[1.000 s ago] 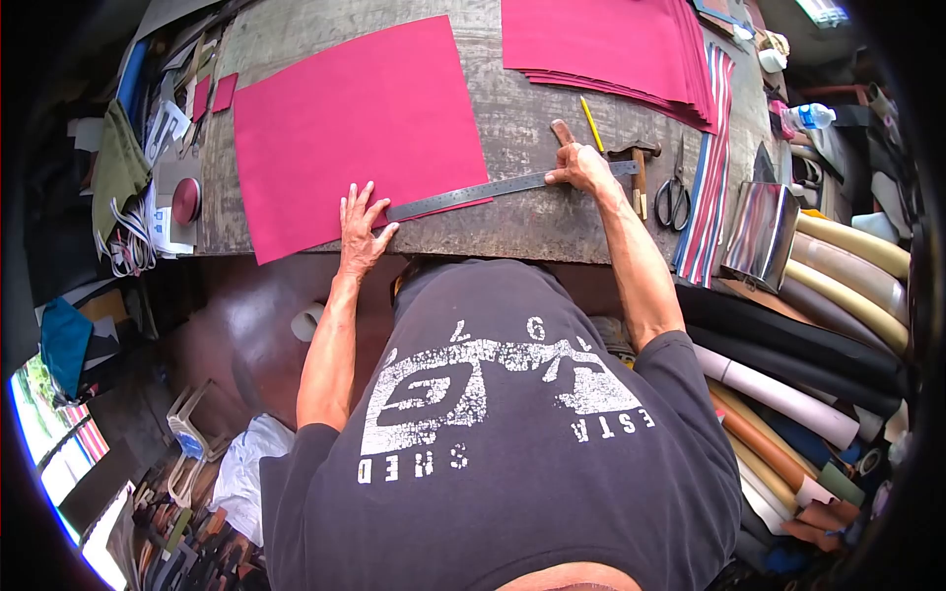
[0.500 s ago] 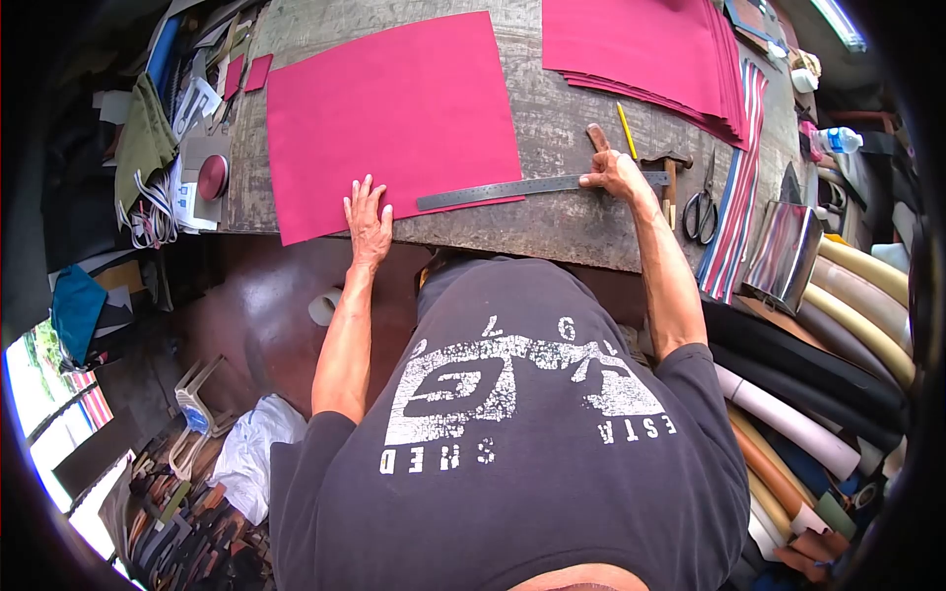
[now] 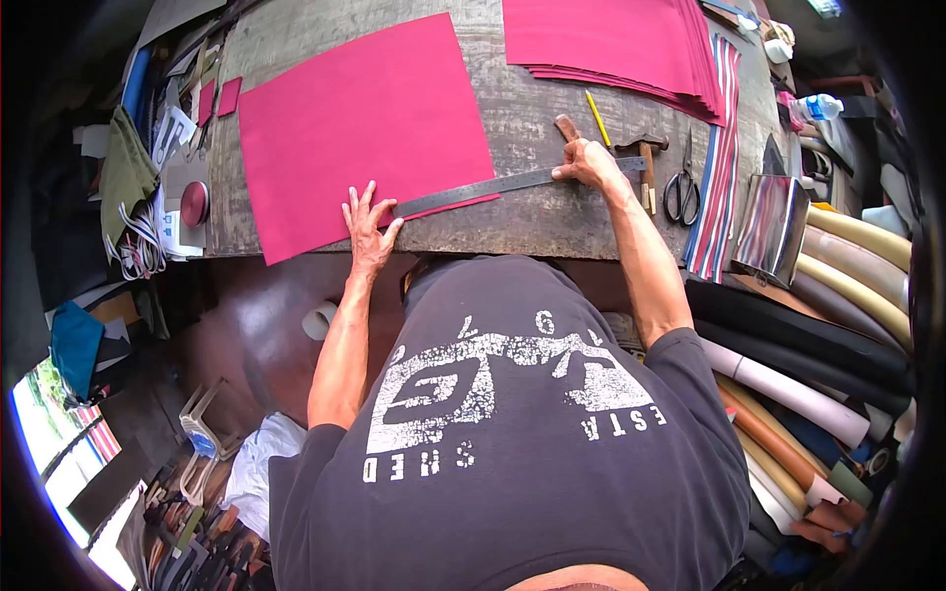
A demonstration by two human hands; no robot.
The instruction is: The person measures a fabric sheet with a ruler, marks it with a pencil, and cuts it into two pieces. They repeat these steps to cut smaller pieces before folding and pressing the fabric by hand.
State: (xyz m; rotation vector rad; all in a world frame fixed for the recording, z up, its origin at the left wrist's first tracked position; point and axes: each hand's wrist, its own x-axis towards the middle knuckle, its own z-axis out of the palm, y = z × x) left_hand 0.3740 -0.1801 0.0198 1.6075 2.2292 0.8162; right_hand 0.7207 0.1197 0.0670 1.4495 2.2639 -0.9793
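Only got the head cam to go on here, and what I'm watching is how the steel ruler sits between my two hands. Its long axis runs from the left hand across to the right hand, angling a bit away from my body as it goes right. The near end is right by the left thumb and index finger, lying on the magenta sheet; the other end pokes out past the right hand, over the bare wooden surface. A thin strip of sheet shows on my body's side of it.

Left fingers are splayed flat on the sheet, not gripping anything; at least one looks to be touching the ruler's end, can't swear to it. Right fingers are curled round what I'd call a stubby brown tool, tip sticking up and away from me, thumb down at the ruler. Can't make out what the tool is.

Just beyond the right fingers there's a yellow pencil, with a hammer to their right and black scissors farther right. Most of the sheet stretches away beyond the left fingers.
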